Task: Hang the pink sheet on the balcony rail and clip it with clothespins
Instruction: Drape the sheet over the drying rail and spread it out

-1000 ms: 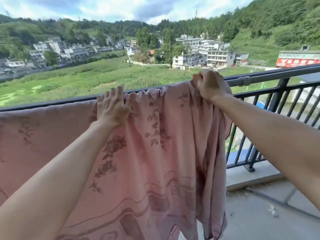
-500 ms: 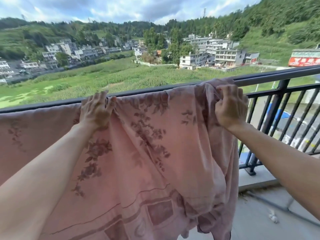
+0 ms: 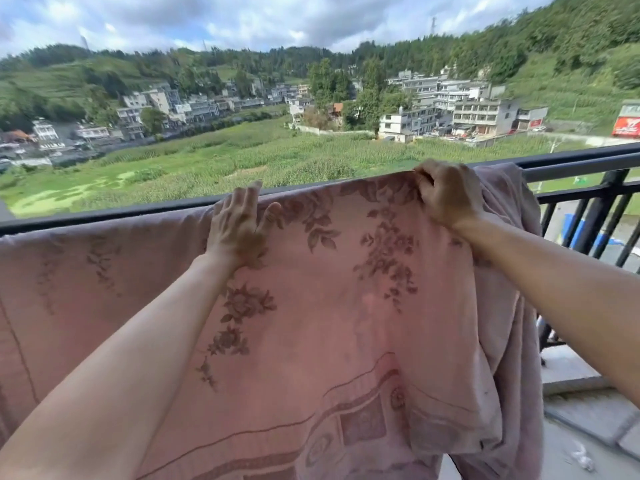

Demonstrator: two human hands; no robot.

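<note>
Since our floral pink fabric sheet [image 3: 346, 306] over the black metal balcony rail [image 3: 571, 166] looks soft and floppy, we'd grab its top edge; left hand [image 3: 239, 223] presses it flat; right hand [image 3: 446, 195] grips it.

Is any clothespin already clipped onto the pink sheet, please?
No: the pink sheet drapes over the balcony rail with no clothespin along its visible top edge, only the left hand and right hand on it.

One pink sheet [image 3: 346, 306], one balcony rail [image 3: 571, 167], two hands: left hand [image 3: 239, 225], right hand [image 3: 448, 195].
</note>
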